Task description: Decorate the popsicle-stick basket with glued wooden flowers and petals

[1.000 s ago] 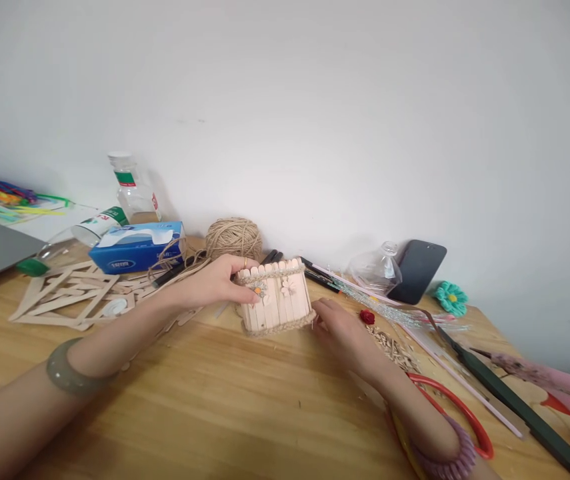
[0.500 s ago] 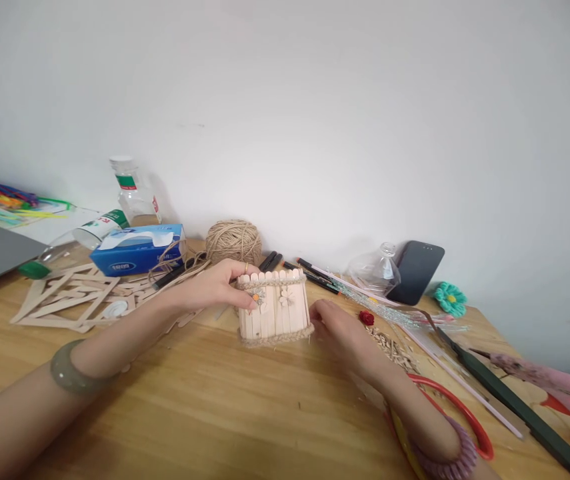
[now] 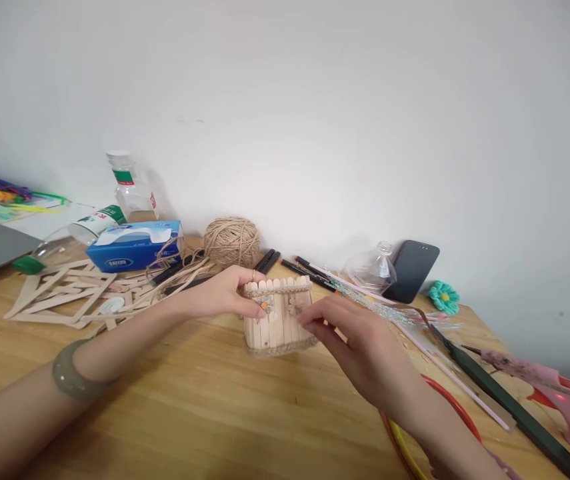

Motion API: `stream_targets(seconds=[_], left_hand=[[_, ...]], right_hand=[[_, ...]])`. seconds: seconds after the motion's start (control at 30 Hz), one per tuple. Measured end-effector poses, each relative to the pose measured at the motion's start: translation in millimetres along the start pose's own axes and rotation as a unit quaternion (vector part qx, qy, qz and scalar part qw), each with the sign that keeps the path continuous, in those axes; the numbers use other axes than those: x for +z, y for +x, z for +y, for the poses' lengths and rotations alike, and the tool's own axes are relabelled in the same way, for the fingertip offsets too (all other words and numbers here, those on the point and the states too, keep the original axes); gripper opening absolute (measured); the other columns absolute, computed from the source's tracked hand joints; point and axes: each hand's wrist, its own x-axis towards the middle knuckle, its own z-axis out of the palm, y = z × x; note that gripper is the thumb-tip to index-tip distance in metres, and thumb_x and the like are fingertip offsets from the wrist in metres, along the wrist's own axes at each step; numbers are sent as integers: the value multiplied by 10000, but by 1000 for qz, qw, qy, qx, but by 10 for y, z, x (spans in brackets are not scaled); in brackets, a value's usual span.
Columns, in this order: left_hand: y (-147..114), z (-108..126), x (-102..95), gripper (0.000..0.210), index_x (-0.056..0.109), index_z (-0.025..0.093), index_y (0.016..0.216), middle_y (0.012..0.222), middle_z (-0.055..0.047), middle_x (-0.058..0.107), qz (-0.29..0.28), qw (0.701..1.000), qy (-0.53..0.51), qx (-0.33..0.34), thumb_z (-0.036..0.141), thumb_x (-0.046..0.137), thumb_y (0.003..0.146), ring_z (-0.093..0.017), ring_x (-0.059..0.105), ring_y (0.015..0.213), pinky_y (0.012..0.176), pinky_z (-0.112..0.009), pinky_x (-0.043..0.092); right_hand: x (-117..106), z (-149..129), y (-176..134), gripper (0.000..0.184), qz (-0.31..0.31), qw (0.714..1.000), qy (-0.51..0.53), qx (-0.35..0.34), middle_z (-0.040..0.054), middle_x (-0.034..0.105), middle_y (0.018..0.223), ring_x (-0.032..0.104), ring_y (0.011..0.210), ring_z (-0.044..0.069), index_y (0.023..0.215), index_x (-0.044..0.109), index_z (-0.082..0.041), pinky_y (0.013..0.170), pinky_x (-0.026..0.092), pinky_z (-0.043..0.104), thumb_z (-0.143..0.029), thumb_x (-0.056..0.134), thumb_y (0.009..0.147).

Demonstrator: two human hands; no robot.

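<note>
A small craft-stick box (image 3: 279, 330) stands on the wooden table, trimmed with braided twine along its top and bottom. Two little flowers decorate its front, the left one with an orange centre (image 3: 264, 306). My left hand (image 3: 229, 293) grips the box at its upper left corner, thumb in front and fingers behind. In front of the box's right side is my right hand (image 3: 359, 340), thumb and forefinger pinched close to the right flower (image 3: 295, 305). Whether anything sits between those fingertips is hidden.
Behind lie a ball of twine (image 3: 232, 241), a blue tissue box (image 3: 135, 247) and black markers (image 3: 309, 273). Loose craft sticks (image 3: 59, 303) spread at left. A phone (image 3: 411, 270), teal flower (image 3: 444, 297), dark green tool (image 3: 509, 393) and pink glue gun (image 3: 559, 397) are at right.
My right hand has moved from beside the box's right edge to its front, at the right flower. The box, with my left hand on it, appears slightly lower and further right.
</note>
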Motion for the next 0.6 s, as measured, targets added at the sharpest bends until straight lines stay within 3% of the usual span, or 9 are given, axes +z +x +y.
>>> stream_targets(seconds=[0.13,0.23,0.37,0.6], left_hand=[[-6,2,4,222,634,147,817,682,37,579,-3,1000,-14,1,196,701,612,-119,517,624,583,-221,386],[0,1,9,231,627,146,814,685,35,586,-2,1000,-27,2,197,706,603,-121,525,627,593,-226,395],[2,-12,11,238,617,144,811,720,22,604,7,999,-40,10,205,711,600,-132,545,663,630,-240,413],[-14,-7,30,254,602,127,803,775,-8,611,37,998,-47,30,221,710,593,-156,564,712,654,-266,438]], right_hand=[[65,32,5,185,-26,999,-6,-30,26,643,833,593,731,146,801,618,-215,634,451,239,-124,473,871],[86,60,12,165,-28,1000,-3,-9,16,633,810,583,709,138,805,612,-208,619,444,229,-99,499,855],[115,48,5,120,1,999,-8,49,-18,613,694,547,595,126,801,566,-205,555,428,225,-85,566,799],[136,87,3,89,70,997,-20,27,11,605,764,562,688,146,771,624,-216,603,444,249,-166,575,826]])
